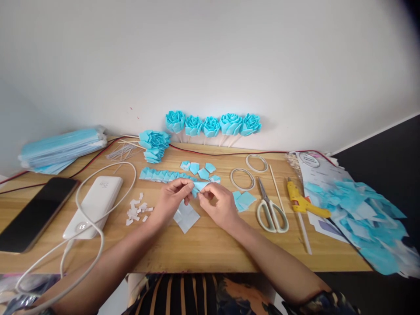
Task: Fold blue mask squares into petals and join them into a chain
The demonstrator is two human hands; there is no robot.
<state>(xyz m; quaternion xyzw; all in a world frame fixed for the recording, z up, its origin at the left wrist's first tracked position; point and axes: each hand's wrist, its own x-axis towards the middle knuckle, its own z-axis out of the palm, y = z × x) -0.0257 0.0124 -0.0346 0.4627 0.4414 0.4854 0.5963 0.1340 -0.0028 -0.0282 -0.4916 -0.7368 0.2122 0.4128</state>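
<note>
Between my fingertips, above the middle of the table, is a small folded piece of blue paper [199, 187]. My left hand [175, 197] pinches its left side, and my right hand [218, 203] pinches its right side. Just below them a pale square sheet [187, 217] lies flat. Behind my left hand runs a row of overlapping folded blue petals [157, 175]. Several loose blue petals [203, 173] lie behind my fingers, and two or so blue pieces [245, 200] lie right of my right hand. Small white tape bits [134, 212] are scattered to the left.
Several blue paper flowers [211, 126] lean at the wall; more flowers [154, 144] lie left. Right are tape rolls [243, 179], scissors [271, 210], a yellow glue gun [300, 201] and a blue heap [367, 223]. Left are a phone [37, 214], a cabled power bank [95, 205] and stacked sheets [62, 148].
</note>
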